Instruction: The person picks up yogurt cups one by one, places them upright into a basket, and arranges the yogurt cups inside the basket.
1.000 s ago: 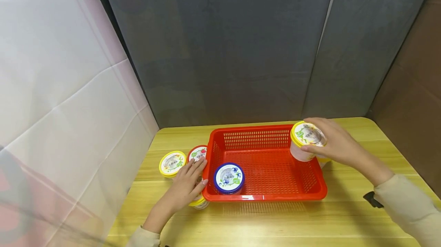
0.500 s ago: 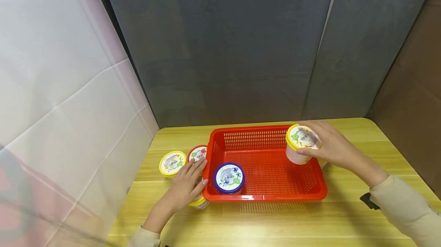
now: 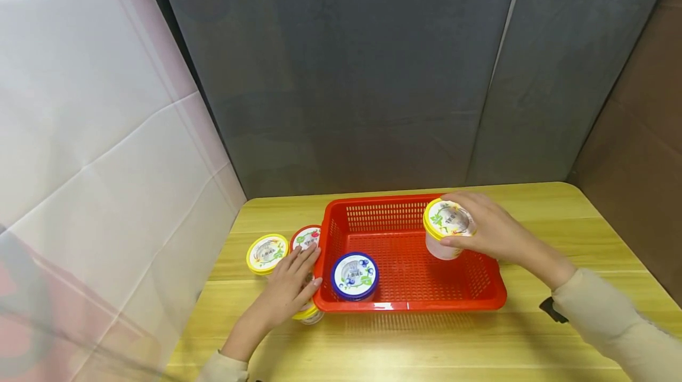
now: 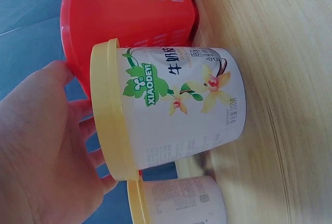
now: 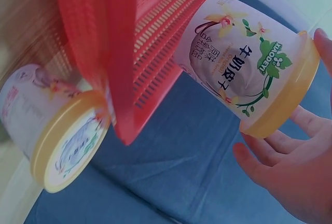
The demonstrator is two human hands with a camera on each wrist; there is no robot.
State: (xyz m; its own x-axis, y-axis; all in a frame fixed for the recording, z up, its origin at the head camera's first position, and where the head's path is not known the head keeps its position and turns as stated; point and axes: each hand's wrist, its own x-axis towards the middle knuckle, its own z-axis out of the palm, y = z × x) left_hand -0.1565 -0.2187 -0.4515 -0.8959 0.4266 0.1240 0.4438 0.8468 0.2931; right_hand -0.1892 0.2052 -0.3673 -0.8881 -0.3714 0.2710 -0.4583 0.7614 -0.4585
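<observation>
My right hand (image 3: 490, 225) grips a yellow-lidded yogurt cup (image 3: 449, 219) by its lid and holds it over the right half of the red basket (image 3: 410, 305). In the right wrist view, the label of this held cup (image 5: 238, 60) shows a flower print. Inside the basket, at the front left corner, sits a blue-lidded cup (image 3: 354, 276). My left hand (image 3: 285, 287) rests at the basket's left rim with its fingers extended. Under and beside it stand a red-lidded cup (image 3: 303, 238) and a yellow-lidded cup (image 3: 308, 313), both partly hidden.
Another yellow-lidded cup (image 3: 267, 253) stands on the wooden table (image 3: 405, 352) left of the basket. Outside the basket's right end is a further yellow-lidded cup (image 5: 72, 141), seen in the right wrist view. A grey panel (image 3: 346, 74) rises behind the table.
My right hand has carried the yellow-lidded yogurt cup leftward and slightly down, from the basket's right edge to further inside its outline. The left hand and basket have stayed in place.
</observation>
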